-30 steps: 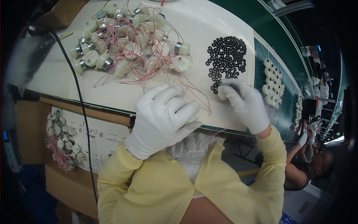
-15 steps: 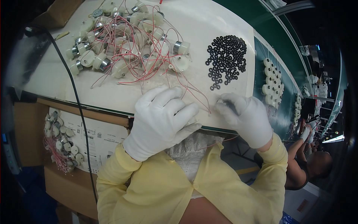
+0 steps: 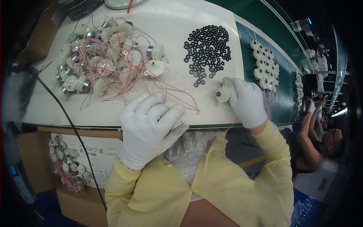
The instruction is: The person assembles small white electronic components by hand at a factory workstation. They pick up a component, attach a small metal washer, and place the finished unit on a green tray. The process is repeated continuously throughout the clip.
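Note:
My right hand (image 3: 246,101), in a white glove, pinches a small cream-coloured gear motor (image 3: 223,95) by its side. A dark ring or hub shows at the middle of the motor's round face. My left hand (image 3: 149,126), gloved too, is over the table's near edge with its fingers loosely bent. A gap shows between its thumb and forefinger, and I see nothing held there; the palm side is hidden. Past it lies a tangled heap of similar motors (image 3: 154,68) with red and pale wires. Many small black rings (image 3: 208,49) are spread beyond my right hand.
On the green surface at right, motors (image 3: 264,68) with dark centres stand in rows. A cardboard box (image 3: 75,202) at lower left holds more wired motors (image 3: 70,160). A black cable (image 3: 64,109) crosses the left side. Another person (image 3: 315,147) is at the far right.
The motor now shows in my right hand, which has moved up and away from my left. My left hand's fingers have stayed bent. The whole view has shifted, with the table contents further left.

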The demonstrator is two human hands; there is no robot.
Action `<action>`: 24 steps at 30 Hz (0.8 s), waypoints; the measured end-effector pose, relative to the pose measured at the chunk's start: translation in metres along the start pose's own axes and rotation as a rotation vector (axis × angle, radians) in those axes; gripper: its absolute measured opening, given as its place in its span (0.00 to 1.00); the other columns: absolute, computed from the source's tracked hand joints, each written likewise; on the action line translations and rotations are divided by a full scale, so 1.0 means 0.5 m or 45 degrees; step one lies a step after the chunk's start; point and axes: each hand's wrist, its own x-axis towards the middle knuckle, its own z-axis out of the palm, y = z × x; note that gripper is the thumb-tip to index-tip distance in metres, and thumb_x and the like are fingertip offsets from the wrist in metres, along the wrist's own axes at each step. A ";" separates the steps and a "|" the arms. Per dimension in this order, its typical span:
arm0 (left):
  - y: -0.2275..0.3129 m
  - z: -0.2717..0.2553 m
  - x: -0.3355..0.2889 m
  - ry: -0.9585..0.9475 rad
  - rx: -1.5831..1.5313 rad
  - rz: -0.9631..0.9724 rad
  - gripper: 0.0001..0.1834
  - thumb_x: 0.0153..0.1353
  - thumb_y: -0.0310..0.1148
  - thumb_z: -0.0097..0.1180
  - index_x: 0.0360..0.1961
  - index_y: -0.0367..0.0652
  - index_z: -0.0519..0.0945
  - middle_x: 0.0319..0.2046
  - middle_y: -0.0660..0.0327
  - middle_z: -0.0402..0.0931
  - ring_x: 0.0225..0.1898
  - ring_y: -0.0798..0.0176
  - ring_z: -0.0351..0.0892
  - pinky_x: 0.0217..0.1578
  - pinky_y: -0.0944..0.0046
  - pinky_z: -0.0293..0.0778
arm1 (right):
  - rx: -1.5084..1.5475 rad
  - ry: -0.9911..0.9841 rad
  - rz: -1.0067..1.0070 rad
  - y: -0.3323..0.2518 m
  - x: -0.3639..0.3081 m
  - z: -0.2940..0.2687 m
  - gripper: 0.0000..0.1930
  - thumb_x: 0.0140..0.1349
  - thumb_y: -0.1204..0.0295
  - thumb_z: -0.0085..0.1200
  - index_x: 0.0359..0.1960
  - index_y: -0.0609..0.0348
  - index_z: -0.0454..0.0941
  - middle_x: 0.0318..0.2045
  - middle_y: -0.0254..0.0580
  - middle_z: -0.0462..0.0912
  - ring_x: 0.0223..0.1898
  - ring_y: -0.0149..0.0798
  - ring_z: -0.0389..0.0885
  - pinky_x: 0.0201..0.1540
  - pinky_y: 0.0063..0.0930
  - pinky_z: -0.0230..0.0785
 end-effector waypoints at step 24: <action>0.014 0.001 -0.004 -0.111 0.118 -0.018 0.29 0.43 0.44 0.78 0.48 0.51 0.84 0.32 0.63 0.77 0.49 0.48 0.79 0.49 0.45 0.73 | 0.151 0.098 0.429 0.152 -0.055 -0.243 0.15 0.59 0.73 0.67 0.48 0.52 0.87 0.30 0.39 0.84 0.28 0.39 0.83 0.35 0.32 0.76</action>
